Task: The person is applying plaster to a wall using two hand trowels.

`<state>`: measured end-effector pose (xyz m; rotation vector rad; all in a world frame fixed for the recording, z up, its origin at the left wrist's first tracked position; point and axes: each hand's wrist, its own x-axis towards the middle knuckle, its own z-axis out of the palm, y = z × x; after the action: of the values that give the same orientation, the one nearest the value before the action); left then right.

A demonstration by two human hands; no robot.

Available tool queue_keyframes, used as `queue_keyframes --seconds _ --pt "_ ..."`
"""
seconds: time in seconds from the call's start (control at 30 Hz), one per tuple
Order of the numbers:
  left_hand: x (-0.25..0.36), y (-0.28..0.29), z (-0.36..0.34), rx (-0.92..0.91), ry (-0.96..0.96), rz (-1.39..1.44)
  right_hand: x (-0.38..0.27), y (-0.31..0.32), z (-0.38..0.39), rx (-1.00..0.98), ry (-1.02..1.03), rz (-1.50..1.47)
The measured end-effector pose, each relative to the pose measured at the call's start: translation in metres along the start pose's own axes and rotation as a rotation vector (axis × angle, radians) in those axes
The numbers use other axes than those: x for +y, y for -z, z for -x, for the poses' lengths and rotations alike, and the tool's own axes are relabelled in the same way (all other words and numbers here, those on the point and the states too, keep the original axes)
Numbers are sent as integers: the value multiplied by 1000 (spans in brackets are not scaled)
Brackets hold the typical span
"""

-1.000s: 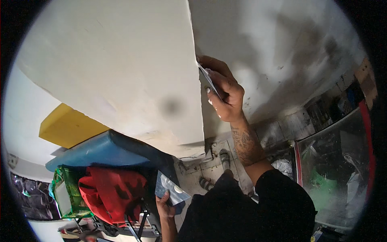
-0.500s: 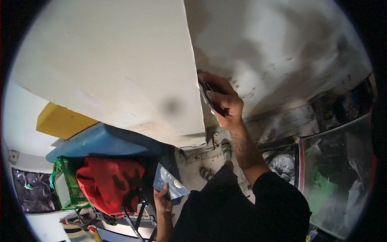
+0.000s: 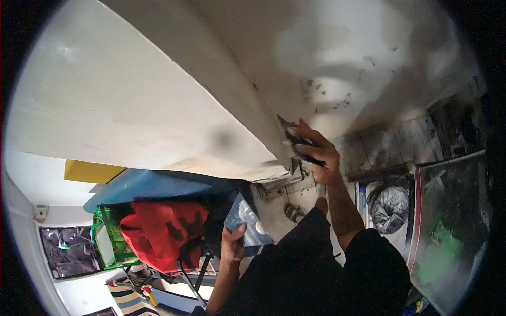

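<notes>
My right hand (image 3: 324, 152) grips a flat metal scraper (image 3: 292, 137), slightly blurred, at the lower part of the white wall corner (image 3: 263, 126). Below and to the left, my left hand (image 3: 233, 239) holds a bluish metal plate (image 3: 250, 229) with white paste on it, beside a red fabric item (image 3: 158, 237). The white wall face (image 3: 121, 105) fills the upper left, with a shadowed, spotted wall (image 3: 358, 79) to the right.
A blue padded object (image 3: 137, 187) and yellow panel (image 3: 89, 170) lie below the wall at left, with a green bag (image 3: 108, 231) and black frame (image 3: 192, 279). A crumpled grey bag (image 3: 385, 208) and dusty glass panel (image 3: 448, 221) stand right, beside the tiled floor (image 3: 292, 195).
My right hand with the scraper has moved down and right along the corner. The view has turned, so the wall's edge now slants and more of the corner's side face shows.
</notes>
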<state>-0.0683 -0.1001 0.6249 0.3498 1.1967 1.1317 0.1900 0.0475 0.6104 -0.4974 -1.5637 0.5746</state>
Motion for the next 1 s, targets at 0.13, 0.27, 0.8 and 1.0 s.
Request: queue_keyframes --seconds 0.13,0.27,0.8,1.0 --pt "9 -29 -20 -76 -35 -79 -48 6 37 269 -366 -206" --pt "23 -68 -21 -164 -140 -146 -92 -1 75 247 -497 -61" --pt "40 -119 14 -294 -186 86 -103 28 46 -395 -413 418" --pt "12 -101 2 -210 -273 -144 -99 49 59 -44 -695 115"
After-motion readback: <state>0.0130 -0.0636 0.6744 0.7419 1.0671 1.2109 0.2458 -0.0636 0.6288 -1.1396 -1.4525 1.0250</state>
